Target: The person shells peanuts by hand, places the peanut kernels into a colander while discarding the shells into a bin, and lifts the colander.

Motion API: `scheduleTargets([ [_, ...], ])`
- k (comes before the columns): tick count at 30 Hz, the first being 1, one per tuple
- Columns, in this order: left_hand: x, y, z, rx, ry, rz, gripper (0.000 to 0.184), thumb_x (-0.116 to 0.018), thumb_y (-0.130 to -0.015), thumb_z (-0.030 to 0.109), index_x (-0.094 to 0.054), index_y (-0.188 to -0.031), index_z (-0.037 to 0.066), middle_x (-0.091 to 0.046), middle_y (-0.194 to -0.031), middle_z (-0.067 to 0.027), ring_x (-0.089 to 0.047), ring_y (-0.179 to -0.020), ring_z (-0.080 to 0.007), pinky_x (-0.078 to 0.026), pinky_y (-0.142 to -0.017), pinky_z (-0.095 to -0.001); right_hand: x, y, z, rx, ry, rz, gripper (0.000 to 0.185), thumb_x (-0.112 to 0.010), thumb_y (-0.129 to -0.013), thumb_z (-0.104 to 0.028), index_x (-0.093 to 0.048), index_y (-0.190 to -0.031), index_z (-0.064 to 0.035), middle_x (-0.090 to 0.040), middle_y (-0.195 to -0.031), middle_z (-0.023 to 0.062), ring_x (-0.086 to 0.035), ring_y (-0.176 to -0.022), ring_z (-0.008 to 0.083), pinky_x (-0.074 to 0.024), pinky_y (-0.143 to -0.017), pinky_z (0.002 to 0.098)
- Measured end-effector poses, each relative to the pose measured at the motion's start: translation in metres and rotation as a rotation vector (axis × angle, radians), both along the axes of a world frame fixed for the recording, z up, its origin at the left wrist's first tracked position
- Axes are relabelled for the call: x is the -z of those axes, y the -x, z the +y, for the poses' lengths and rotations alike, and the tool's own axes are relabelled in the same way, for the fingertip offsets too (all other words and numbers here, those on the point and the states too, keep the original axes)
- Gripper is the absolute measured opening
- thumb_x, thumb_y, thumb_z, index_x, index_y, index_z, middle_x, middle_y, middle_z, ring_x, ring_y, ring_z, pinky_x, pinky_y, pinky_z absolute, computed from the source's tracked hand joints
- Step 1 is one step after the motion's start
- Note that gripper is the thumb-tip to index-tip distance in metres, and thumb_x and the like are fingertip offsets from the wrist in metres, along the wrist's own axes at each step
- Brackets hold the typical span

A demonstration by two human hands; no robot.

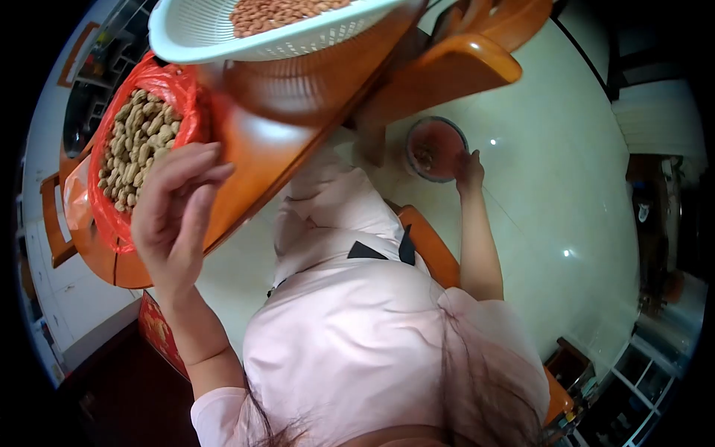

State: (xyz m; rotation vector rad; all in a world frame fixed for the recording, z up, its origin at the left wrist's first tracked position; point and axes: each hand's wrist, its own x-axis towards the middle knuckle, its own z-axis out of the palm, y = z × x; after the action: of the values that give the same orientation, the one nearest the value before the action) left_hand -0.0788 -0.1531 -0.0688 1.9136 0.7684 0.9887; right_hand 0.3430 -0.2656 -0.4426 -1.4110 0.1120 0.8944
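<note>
Unshelled peanuts [138, 145] fill a red plastic bag [192, 97] that lies open on the wooden table [246, 160]. My left hand [175, 212] is raised beside the bag's near edge, its fingers bent and apart, with nothing visible between them. Off the table's right side, my right hand [469, 173] is at the rim of a round bin [436, 149] with some shells in its bottom; its fingers are partly hidden and too small to read. A pale plastic basket [223, 51] at the top holds shelled reddish peanuts [279, 15].
A wooden chair [462, 71] stands by the table at the top right, its curved back near the basket. Part of an orange wooden seat [432, 246] shows beside my lap. Pale tiles [536, 208] cover the floor. At the left stands another chair [53, 216].
</note>
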Motion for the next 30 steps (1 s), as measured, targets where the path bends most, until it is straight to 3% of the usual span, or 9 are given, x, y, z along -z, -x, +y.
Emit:
scheduleTargets([
  [4, -0.02, 0.051, 0.002, -0.172, -0.184, 0.055, 0.021, -0.047, -0.087, -0.006, -0.055, -0.107, -0.008, -0.054, -0.11, -0.0176, -0.061, -0.09, -0.0181, -0.048, -0.08, -0.0264, -0.104, 0.079, 0.004, -0.392, 0.181, -0.341, 0.03, -0.052, -0.091, -0.027, -0.059, -0.093, 0.0021, -0.058, -0.079, 0.0059, -0.053, -0.07, 0.0104, -0.0427, -0.06, 0.0244],
  [5, -0.024, 0.062, 0.003, -0.261, -0.192, 0.077, 0.02, -0.047, -0.088, -0.005, -0.055, -0.106, -0.008, -0.055, -0.108, -0.0156, -0.061, -0.086, -0.0164, -0.048, -0.077, -0.0244, -0.121, 0.087, 0.005, -0.648, 0.296, -0.609, 0.022, -0.056, -0.089, -0.021, -0.059, -0.085, 0.0006, -0.057, -0.073, 0.0052, -0.051, -0.066, 0.009, -0.0422, -0.059, 0.0236],
  [9, -0.027, 0.089, 0.015, -0.475, -0.178, 0.073, 0.015, -0.053, -0.086, -0.004, -0.058, -0.1, -0.003, -0.059, -0.097, -0.0057, -0.058, -0.077, -0.0078, -0.046, -0.066, -0.0193, -0.229, 0.157, 0.025, -0.818, -0.279, -1.151, 0.005, -0.064, -0.077, -0.005, -0.06, -0.078, -0.0026, -0.057, -0.065, 0.0065, -0.051, -0.054, 0.0127, -0.0425, -0.051, 0.0257],
  [14, -0.028, 0.091, 0.02, -0.533, -0.317, 0.463, 0.022, -0.061, -0.079, -0.005, -0.059, -0.1, 0.003, -0.059, -0.094, -0.0039, -0.057, -0.075, -0.0069, -0.045, -0.064, -0.0189, -0.355, 0.228, 0.077, -0.894, -0.878, -1.404, 0.017, -0.068, -0.069, 0.002, -0.061, -0.084, -0.0005, -0.058, -0.07, 0.0099, -0.054, -0.055, 0.0224, -0.0432, -0.05, 0.0292],
  [19, -0.02, 0.092, 0.016, -0.558, -0.274, 0.581, 0.035, -0.066, -0.072, -0.002, -0.056, -0.105, 0.005, -0.058, -0.097, -0.0075, -0.06, -0.078, -0.0163, -0.049, -0.066, -0.0281, -0.391, 0.293, 0.166, -1.005, -1.06, -1.453, 0.01, -0.062, -0.077, -0.002, -0.058, -0.087, -0.0014, -0.06, -0.081, 0.0135, -0.059, -0.071, 0.0297, -0.0474, -0.061, 0.0354],
  [22, -0.016, 0.101, 0.016, -0.59, -0.348, 0.551, 0.039, -0.069, -0.071, 0.0, -0.054, -0.107, 0.004, -0.056, -0.096, -0.0073, -0.059, -0.08, -0.015, -0.049, -0.069, -0.0266, -0.382, 0.322, 0.204, -1.092, -1.086, -1.513, 0.01, -0.062, -0.077, -0.006, -0.061, -0.087, -0.0036, -0.06, -0.082, 0.0132, -0.06, -0.076, 0.0297, -0.0488, -0.064, 0.0369],
  [23, -0.018, 0.103, 0.013, -0.567, -0.166, 0.445, 0.043, -0.071, -0.069, 0.002, -0.053, -0.109, 0.003, -0.054, -0.094, -0.0066, -0.057, -0.078, -0.0141, -0.048, -0.07, -0.025, -0.38, 0.329, 0.208, -1.133, -1.082, -1.597, 0.011, -0.062, -0.077, -0.006, -0.061, -0.088, -0.0044, -0.06, -0.083, 0.0114, -0.06, -0.076, 0.0279, -0.0489, -0.063, 0.0363],
  [26, -0.016, 0.109, 0.012, -0.576, -0.157, 0.349, 0.047, -0.073, -0.067, 0.003, -0.053, -0.109, 0.002, -0.053, -0.094, -0.0058, -0.055, -0.075, -0.0127, -0.047, -0.067, -0.0242, -0.378, 0.341, 0.215, -1.235, -1.007, -1.852, 0.016, -0.062, -0.076, -0.007, -0.062, -0.091, -0.0067, -0.06, -0.084, 0.0071, -0.06, -0.077, 0.0242, -0.0493, -0.062, 0.0352],
  [30, -0.02, 0.122, 0.023, -0.502, -0.073, 0.219, 0.039, -0.069, -0.073, 0.004, -0.053, -0.108, 0.0, -0.054, -0.093, -0.0043, -0.055, -0.073, -0.0091, -0.047, -0.063, -0.0225, -0.379, 0.347, 0.215, -1.26, -0.881, -2.061, 0.019, -0.061, -0.073, -0.008, -0.06, -0.093, -0.0087, -0.058, -0.082, 0.0053, -0.059, -0.081, 0.024, -0.0494, -0.063, 0.0352],
])
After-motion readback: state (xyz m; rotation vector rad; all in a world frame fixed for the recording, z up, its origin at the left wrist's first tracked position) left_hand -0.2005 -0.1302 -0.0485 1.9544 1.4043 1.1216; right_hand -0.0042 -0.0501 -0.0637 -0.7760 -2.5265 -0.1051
